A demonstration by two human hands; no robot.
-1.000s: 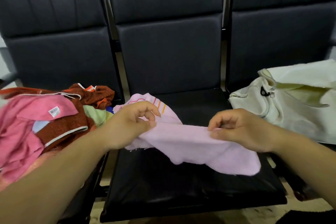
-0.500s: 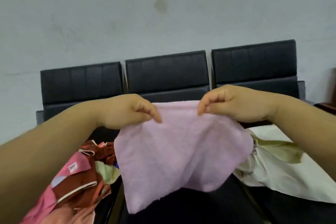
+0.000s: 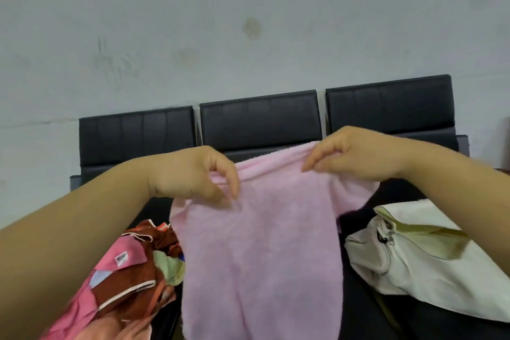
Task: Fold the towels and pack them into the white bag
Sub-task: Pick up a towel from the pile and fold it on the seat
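One pale pink towel (image 3: 262, 257) hangs in the air in front of the middle seat. It is held up by its top edge and droops in a long, loosely gathered sheet whose lower end runs out of the bottom of the view. Both hands pinch that top edge. The left hand (image 3: 193, 174) has thumb and fingers curled on the left part of the hem. The right hand (image 3: 353, 152) grips the right part slightly higher, and the cloth bunches between them. A corner of the towel sags below the right wrist.

To the right, a white bag (image 3: 430, 273) lies slumped on a seat, its zip edge turned toward the towel. To the left, a heap of unfolded towels (image 3: 124, 284) in pink, rust brown and pale green lies on another seat. Behind stand three black padded seat backs (image 3: 259, 119) against a pale grey wall (image 3: 248, 22).
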